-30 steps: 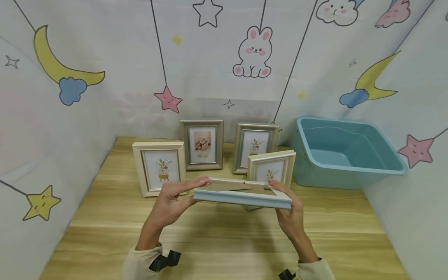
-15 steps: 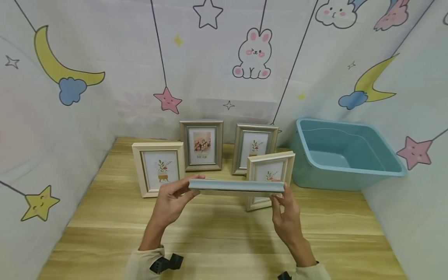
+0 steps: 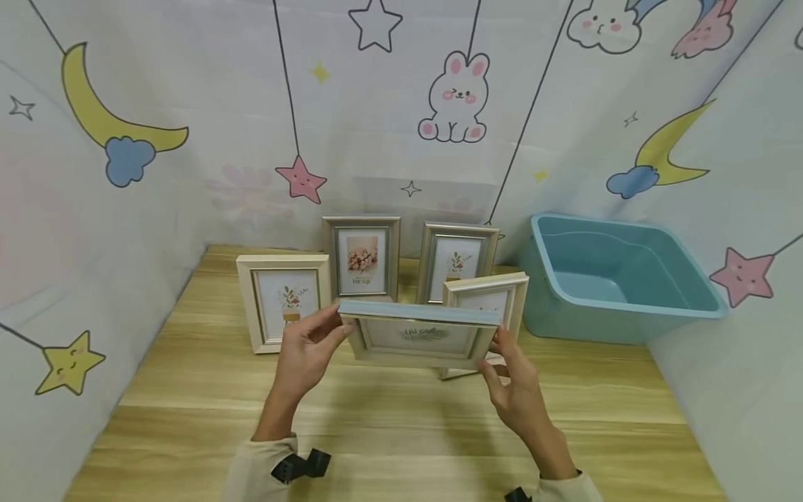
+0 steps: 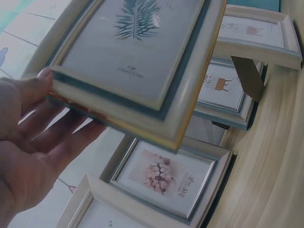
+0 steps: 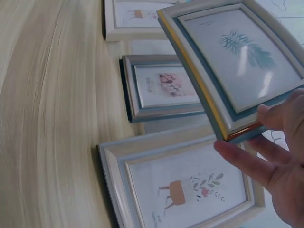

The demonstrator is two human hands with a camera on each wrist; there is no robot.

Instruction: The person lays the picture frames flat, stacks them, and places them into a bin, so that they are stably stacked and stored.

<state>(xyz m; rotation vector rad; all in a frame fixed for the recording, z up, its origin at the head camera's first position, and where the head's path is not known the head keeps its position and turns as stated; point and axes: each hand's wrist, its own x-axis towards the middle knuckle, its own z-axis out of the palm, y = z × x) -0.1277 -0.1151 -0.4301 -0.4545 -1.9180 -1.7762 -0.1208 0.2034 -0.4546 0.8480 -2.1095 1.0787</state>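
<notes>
Above the table, a picture frame point(image 3: 422, 339) with a green leaf print is held sideways between both hands, its picture side tilted toward me. My left hand point(image 3: 304, 357) pinches one end, thumb on the front edge and fingers behind, as the left wrist view shows. At the other end my right hand point(image 3: 518, 390) grips the frame point(image 5: 251, 52) between thumb and fingers. Beyond it stand a cream frame point(image 3: 246, 301), a silver-brown frame with a flower photo point(image 3: 392, 261), another silver-brown frame point(image 3: 428, 261), and a cream frame partly hidden point(image 3: 519, 300).
A blue plastic tub point(image 3: 583, 321) stands at the right back of the wooden table point(image 3: 401, 432). Printed curtains point(image 3: 207, 84) hang behind the table and at both sides. In the left wrist view, a support leg point(image 4: 248, 78) props a standing frame.
Both hands have turned the held frame over: its brown backing faced up earlier, then its edge, and now the leaf picture shows. The standing frames and tub have stayed put.
</notes>
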